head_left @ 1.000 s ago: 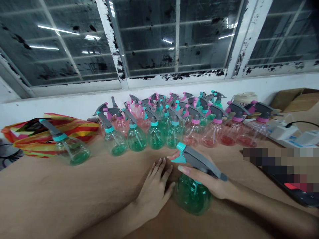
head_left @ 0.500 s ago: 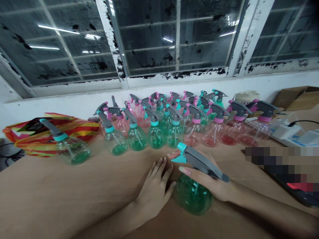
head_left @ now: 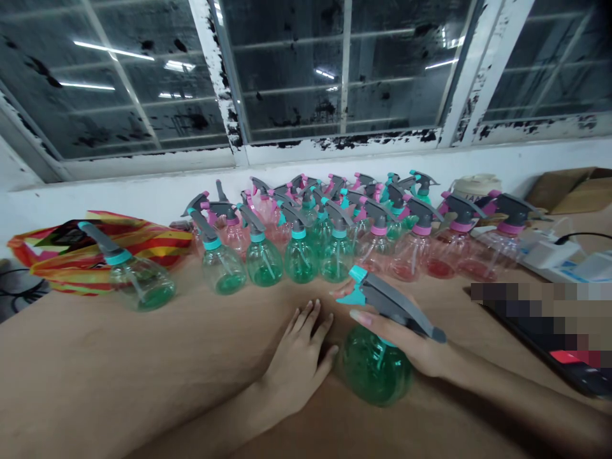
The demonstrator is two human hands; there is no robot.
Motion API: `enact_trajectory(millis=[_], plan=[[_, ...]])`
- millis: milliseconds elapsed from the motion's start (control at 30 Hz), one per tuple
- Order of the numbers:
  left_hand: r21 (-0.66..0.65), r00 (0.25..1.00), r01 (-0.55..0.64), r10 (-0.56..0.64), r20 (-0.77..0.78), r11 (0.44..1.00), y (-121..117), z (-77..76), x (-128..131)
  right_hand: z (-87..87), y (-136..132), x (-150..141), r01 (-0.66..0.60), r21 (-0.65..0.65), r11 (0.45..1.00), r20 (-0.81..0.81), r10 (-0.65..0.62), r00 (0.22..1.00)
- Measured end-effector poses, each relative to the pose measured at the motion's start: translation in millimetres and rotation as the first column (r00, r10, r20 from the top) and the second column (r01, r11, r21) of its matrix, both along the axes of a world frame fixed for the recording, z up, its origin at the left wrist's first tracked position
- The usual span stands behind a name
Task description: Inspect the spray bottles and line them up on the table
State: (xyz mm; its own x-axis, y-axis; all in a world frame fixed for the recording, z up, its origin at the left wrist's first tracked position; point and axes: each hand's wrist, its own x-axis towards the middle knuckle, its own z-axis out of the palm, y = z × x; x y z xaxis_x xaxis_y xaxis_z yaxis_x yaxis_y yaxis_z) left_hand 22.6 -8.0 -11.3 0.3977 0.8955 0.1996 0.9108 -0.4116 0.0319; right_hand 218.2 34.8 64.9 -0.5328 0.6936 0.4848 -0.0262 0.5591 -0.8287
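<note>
Green spray bottle (head_left: 377, 364) is held upright on the brown counter (head_left: 119, 370) by the right hand (head_left: 406, 338), whose fingers are curled around the neck just beneath the grey trigger head (head_left: 396, 309); the teal nozzle tip (head_left: 356, 287) is pointed away toward the window. The left hand (head_left: 296, 363) is laid flat on the counter just beside the bottle's round body, fingers spread and slightly apart, with the thumb nearly touching the green plastic. Beyond both hands, a crowded group of spray bottles (head_left: 335, 236) is lined up against the white wall, green ones with teal collars toward the left and pink ones with pink collars toward the right. A single green-tinted bottle (head_left: 138, 280) is set apart at the far left, just in front of a red and yellow striped bag (head_left: 71, 245). At the right edge, a white power strip (head_left: 545, 252) and a cardboard box (head_left: 568, 188) can be seen. Dark window panes (head_left: 287, 70) in peeling white frames are seen above.
</note>
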Motion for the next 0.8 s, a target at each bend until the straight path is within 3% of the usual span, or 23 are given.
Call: enact_trajectory(millis=[800], plan=[[0.020, 0.999, 0.018, -0.019, 0.049, 1.000, 1.2, -2.0, -1.4, -12.5, 2.9, 1.7, 0.073, -0.015, 0.997, 0.056, -0.072, 0.996]])
